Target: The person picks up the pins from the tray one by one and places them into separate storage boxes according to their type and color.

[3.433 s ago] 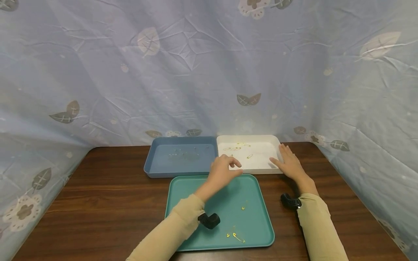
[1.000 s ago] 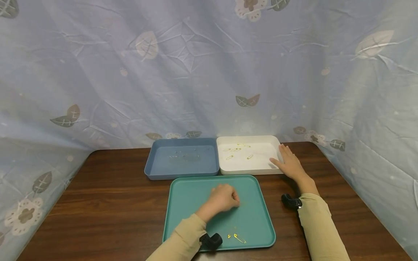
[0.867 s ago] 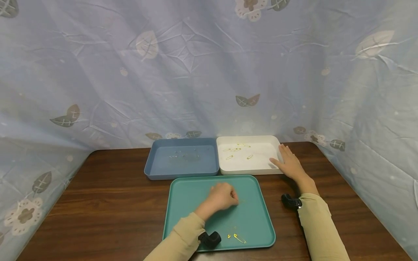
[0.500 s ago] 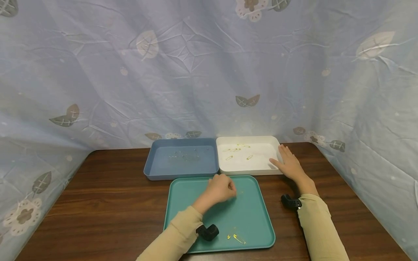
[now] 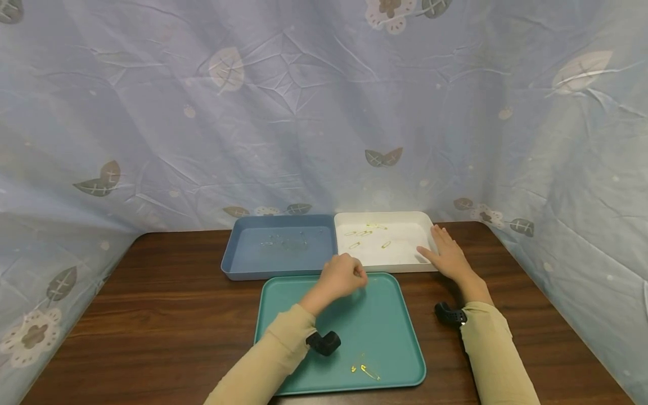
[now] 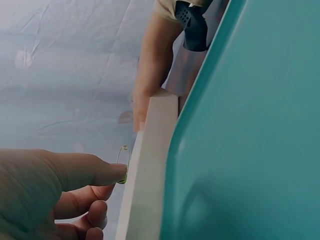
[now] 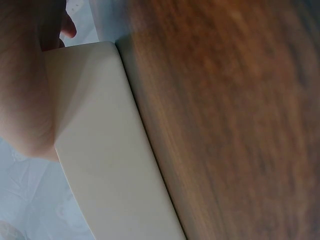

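Observation:
My left hand (image 5: pixel 340 277) hangs above the far edge of the teal tray (image 5: pixel 334 385), close to the white tray's near wall. Between its thumb and fingertips it pinches a gold safety pin (image 6: pixel 122 180), which shows upright in the left wrist view. My right hand (image 5: pixel 449 256) rests on the right rim of the white tray (image 5: pixel 405 267), its fingers straight and spread. Several gold safety pins (image 5: pixel 365 233) lie inside the white tray. Near the front of the teal tray lie a larger gold safety pin (image 5: pixel 370 373) and one or two smaller ones.
A blue tray (image 5: pixel 278 275) stands left of the white one, against it, with several small silver-coloured pins (image 5: pixel 286 243) inside. All three trays are on a dark wooden table (image 5: pixel 167 315). A patterned curtain (image 5: pixel 283 112) hangs behind it.
My left hand has come down from the white tray to the teal tray, pinched a pin there, and risen back toward the white tray. My right hand has kept its place.

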Motion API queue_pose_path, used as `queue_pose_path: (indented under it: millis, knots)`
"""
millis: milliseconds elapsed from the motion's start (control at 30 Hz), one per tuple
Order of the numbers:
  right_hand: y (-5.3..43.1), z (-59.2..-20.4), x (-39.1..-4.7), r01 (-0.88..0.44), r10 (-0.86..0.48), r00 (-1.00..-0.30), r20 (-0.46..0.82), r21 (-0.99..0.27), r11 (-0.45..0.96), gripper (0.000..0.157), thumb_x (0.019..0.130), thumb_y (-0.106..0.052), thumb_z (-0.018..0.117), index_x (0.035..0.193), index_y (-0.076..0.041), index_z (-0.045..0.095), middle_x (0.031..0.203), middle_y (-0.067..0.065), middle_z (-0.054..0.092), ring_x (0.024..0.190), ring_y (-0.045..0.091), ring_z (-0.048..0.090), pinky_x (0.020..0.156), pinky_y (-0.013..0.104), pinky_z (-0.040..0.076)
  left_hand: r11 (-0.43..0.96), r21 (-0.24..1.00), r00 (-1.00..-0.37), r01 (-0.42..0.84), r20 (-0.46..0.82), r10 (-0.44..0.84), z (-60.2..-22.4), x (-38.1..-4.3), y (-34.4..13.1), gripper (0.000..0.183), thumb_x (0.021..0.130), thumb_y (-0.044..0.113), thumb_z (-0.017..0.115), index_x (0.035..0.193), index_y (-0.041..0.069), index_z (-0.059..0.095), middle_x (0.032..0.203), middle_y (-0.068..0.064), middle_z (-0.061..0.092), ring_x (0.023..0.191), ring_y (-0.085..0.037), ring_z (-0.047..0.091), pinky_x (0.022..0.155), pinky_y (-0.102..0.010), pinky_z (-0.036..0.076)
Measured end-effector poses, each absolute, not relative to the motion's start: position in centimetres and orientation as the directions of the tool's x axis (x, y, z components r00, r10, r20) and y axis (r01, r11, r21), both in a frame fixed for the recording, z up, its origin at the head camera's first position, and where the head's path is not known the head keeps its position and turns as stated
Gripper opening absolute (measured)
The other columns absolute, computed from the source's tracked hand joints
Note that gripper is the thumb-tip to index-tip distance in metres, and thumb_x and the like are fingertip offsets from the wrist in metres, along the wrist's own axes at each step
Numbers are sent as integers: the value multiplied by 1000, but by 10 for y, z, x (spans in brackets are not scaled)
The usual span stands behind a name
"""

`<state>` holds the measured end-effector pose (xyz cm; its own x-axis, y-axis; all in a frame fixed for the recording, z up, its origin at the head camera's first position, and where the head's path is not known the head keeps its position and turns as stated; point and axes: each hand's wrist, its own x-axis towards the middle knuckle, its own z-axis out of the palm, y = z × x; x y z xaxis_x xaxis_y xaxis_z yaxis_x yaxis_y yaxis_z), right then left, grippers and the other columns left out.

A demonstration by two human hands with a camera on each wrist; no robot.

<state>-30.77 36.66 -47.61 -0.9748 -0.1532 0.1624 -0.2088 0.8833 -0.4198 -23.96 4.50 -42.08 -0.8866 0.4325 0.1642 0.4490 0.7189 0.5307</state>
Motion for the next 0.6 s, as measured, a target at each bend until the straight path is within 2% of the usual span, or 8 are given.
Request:
queue_pose_path:
  millis: [67, 333, 600]
  knots:
    - [367, -476, -308, -206, -152, -976, 159, -422, 883, 86, 98, -49, 48, 153, 7, 12, 160, 29, 11, 148, 48, 7, 115, 67, 9, 725, 522, -888, 449, 168, 429, -418, -244, 46, 15, 83, 13, 67, 72, 20, 74, 68, 8, 66, 57, -8, 51, 65, -32, 44]
    - [366, -476, -307, -201, -149, -977, 155, -416, 887, 86, 99, -48, 48, 153, 7, 11, 160, 29, 10, 148, 48, 7, 115, 67, 9, 742, 503, -894, 443, 186, 408, -409, -256, 54, 11, 86, 17, 69, 77, 20, 75, 77, 5, 62, 65, -10, 49, 66, -31, 39]
    - [365, -476, -308, -207, -151, -974, 166, -408, 889, 85, 99, -48, 48, 153, 7, 12, 160, 29, 12, 147, 49, 9, 115, 67, 10, 754, 477, -892, 452, 233, 387, -406, -272, 63, 10, 88, 22, 69, 81, 21, 76, 79, 4, 58, 72, -13, 48, 62, -28, 34]
